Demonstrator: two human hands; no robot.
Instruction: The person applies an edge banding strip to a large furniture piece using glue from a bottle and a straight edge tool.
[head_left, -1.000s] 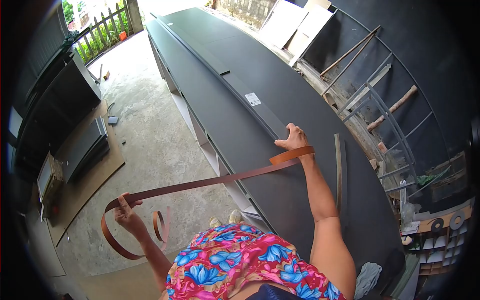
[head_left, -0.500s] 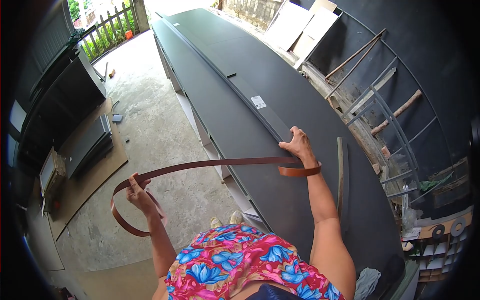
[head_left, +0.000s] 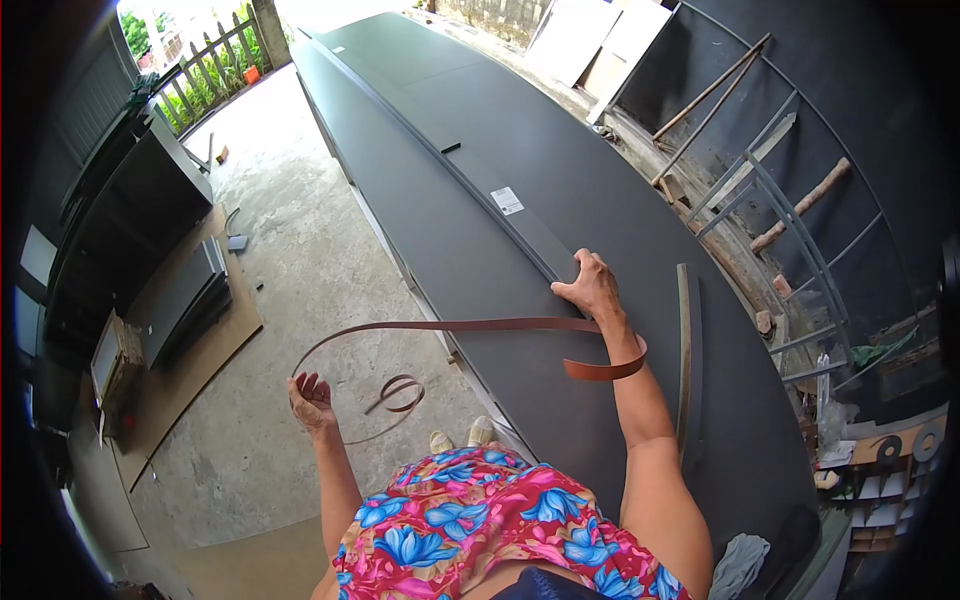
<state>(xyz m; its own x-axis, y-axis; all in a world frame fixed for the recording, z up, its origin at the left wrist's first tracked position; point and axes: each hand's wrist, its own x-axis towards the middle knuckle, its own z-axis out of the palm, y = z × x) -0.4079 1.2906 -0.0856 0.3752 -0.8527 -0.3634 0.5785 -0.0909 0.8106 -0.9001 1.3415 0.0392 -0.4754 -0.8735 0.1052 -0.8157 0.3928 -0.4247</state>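
Concrete floor (head_left: pixel 290 270) lies left of one dark worktop (head_left: pixel 560 160). One brown strip (head_left: pixel 440 325) bridges both, curling about the right wrist; the left hand (head_left: pixel 312 402) holds it, fingers curled. Thumb and fingers slightly spread, the right hand (head_left: pixel 592 287) clasps one narrow panel (head_left: pixel 535 236) by its near end.

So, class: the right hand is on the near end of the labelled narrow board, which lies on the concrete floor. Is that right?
Not quite: the resting place is wrong. The head view shows the labelled narrow board lying on top of the large dark panel. The right hand is on its near end, as stated.
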